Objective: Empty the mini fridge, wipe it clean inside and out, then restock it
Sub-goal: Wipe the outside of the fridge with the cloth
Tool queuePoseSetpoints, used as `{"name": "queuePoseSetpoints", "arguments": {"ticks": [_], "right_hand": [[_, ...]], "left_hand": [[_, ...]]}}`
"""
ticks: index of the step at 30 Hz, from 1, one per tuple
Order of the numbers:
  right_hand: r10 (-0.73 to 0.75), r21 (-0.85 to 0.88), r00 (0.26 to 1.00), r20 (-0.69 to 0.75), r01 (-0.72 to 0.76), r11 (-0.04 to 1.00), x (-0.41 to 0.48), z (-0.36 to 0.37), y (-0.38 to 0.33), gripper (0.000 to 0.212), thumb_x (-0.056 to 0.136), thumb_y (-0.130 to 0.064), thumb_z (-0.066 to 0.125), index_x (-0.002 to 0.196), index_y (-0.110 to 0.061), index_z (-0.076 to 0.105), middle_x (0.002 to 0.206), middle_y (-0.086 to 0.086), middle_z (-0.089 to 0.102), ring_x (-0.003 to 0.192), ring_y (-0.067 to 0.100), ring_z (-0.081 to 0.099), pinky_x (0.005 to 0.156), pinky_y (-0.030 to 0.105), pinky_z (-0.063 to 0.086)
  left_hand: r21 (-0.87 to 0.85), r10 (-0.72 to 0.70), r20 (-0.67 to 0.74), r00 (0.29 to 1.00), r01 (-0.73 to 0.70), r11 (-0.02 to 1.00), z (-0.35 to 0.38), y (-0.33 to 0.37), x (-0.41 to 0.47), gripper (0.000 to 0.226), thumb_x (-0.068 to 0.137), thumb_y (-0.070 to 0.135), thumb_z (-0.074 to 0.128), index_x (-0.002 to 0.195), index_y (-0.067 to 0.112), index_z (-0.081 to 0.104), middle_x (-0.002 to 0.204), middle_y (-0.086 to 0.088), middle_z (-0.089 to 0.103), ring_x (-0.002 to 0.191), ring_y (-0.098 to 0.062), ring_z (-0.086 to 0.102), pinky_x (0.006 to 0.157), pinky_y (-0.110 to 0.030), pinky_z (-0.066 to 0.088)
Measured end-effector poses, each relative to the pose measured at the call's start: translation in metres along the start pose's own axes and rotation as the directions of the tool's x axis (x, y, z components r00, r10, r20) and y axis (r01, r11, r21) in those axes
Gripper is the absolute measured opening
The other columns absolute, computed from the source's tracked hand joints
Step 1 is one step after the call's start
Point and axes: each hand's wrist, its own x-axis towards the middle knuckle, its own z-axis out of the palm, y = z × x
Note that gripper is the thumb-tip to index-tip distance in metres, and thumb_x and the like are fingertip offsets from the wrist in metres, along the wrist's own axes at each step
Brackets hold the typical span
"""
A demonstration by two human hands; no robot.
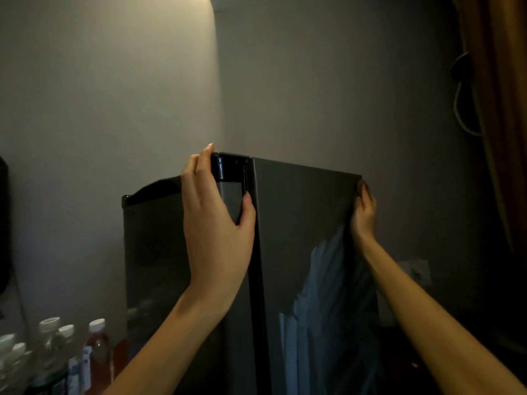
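The dark grey mini fridge [299, 223] fills the middle of the head view, seen corner-on in a dim room, its door side at left and a glossy side panel at right. My left hand [216, 220] grips its near top corner, fingers reaching up over the black top trim and thumb on the vertical edge. My right hand [363, 212] grips the far right edge of the side panel, its fingers wrapped behind that edge and hidden. A pale streaky reflection shows low on the side panel.
Several capped bottles [65, 357], some clear and some with amber drink, stand at the lower left beside the fridge. Walls meet in a corner behind it. A brown curtain [496, 109] and a white cord [460, 109] hang at the right; a wall socket [419, 270] sits low.
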Motion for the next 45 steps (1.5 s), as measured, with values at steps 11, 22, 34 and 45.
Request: {"name": "queuePoseSetpoints", "arguments": {"ticks": [11, 22, 34, 45], "right_hand": [[-0.167, 0.003, 0.969, 0.181, 0.170, 0.986, 0.027, 0.016, -0.037, 0.039, 0.102, -0.009, 0.038, 0.140, -0.009, 0.045, 0.146, 0.011, 0.041, 0.136, 0.023, 0.039, 0.117, 0.031, 0.026], [0.110, -0.047, 0.992, 0.065, -0.107, 0.993, -0.057, -0.053, 0.064, 0.045, 0.107, -0.016, 0.026, 0.151, -0.018, 0.026, 0.157, 0.000, 0.027, 0.142, 0.017, 0.028, 0.116, 0.029, 0.021], [-0.295, -0.013, 0.945, 0.140, 0.299, 0.954, -0.174, 0.020, -0.041, 0.044, 0.103, -0.022, 0.034, 0.146, -0.027, 0.035, 0.156, -0.007, 0.024, 0.144, 0.010, 0.023, 0.119, 0.043, 0.021], [-0.447, -0.016, 0.822, 0.353, 0.484, 0.875, -0.306, 0.026, -0.068, 0.054, 0.101, -0.020, 0.035, 0.149, -0.040, 0.021, 0.159, -0.009, 0.016, 0.148, 0.020, 0.013, 0.118, 0.026, 0.012]], "left_hand": [[-0.021, 0.006, 0.026, 1.000, -0.005, 1.000, -0.002, -0.001, 0.000, 0.069, 0.087, 0.010, 0.066, 0.146, 0.008, 0.030, 0.142, -0.014, 0.036, 0.130, -0.024, 0.041, 0.107, -0.027, 0.035], [-0.115, 0.020, 0.011, 1.000, -0.018, 0.993, -0.002, -0.003, -0.004, 0.071, 0.089, 0.010, 0.064, 0.149, 0.010, 0.026, 0.151, -0.010, 0.031, 0.140, -0.015, 0.030, 0.112, -0.009, 0.021], [-0.187, -0.008, 0.087, 0.996, 0.024, 0.982, -0.012, -0.011, -0.062, 0.067, 0.097, 0.014, 0.052, 0.153, 0.010, 0.014, 0.161, -0.005, 0.014, 0.148, -0.013, 0.011, 0.120, -0.035, 0.017], [-0.217, -0.046, 0.173, 0.984, 0.084, 0.973, -0.025, -0.027, -0.132, 0.054, 0.102, 0.014, 0.029, 0.152, 0.011, 0.008, 0.162, 0.000, 0.007, 0.149, -0.018, 0.007, 0.121, -0.038, 0.012]]}}
